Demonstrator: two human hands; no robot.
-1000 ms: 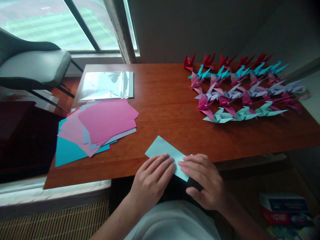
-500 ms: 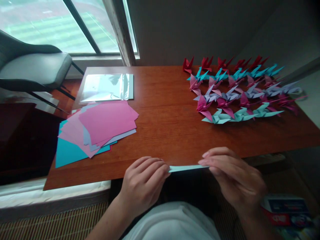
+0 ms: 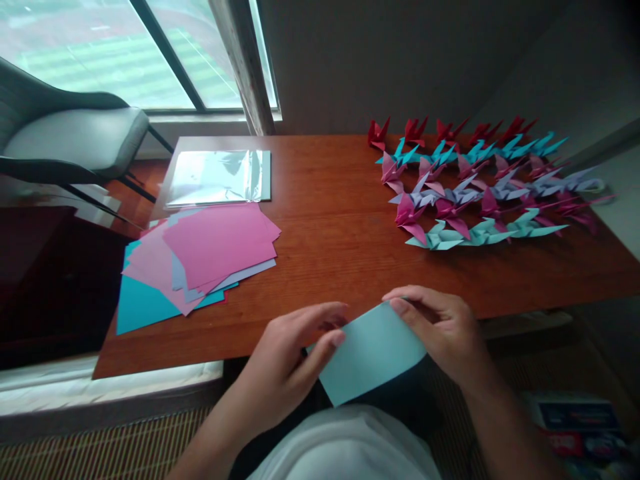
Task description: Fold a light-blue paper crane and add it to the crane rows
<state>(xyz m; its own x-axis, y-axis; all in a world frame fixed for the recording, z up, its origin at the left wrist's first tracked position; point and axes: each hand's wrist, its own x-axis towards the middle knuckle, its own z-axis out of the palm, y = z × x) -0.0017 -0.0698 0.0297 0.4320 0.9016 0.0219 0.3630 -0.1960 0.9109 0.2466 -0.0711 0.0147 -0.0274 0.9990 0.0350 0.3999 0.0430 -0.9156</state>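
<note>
A pale mint sheet of origami paper (image 3: 374, 352) is held over the table's front edge, its broad face turned up toward me. My left hand (image 3: 303, 353) is closed on the sheet's left end, thumb on top and fingers behind. At the upper right corner, my right hand (image 3: 435, 327) pinches the paper between thumb and fingers. Whether the sheet is folded double cannot be made out. Beyond my right hand, a row of mint paper cranes (image 3: 487, 232) stands on the table.
Left on the wooden table (image 3: 325, 240) lies a fanned pile of coloured paper (image 3: 220, 240), with a clear-wrapped paper pack (image 3: 217, 177) behind. Rows of red (image 3: 415, 132), blue, pink and lilac cranes fill the right side. A chair (image 3: 75, 140) stands beyond the left end.
The mint paper was edge-on as a thin strip; now it is tilted with its flat face showing. My right hand has moved left, and my left thumb has come on top.
</note>
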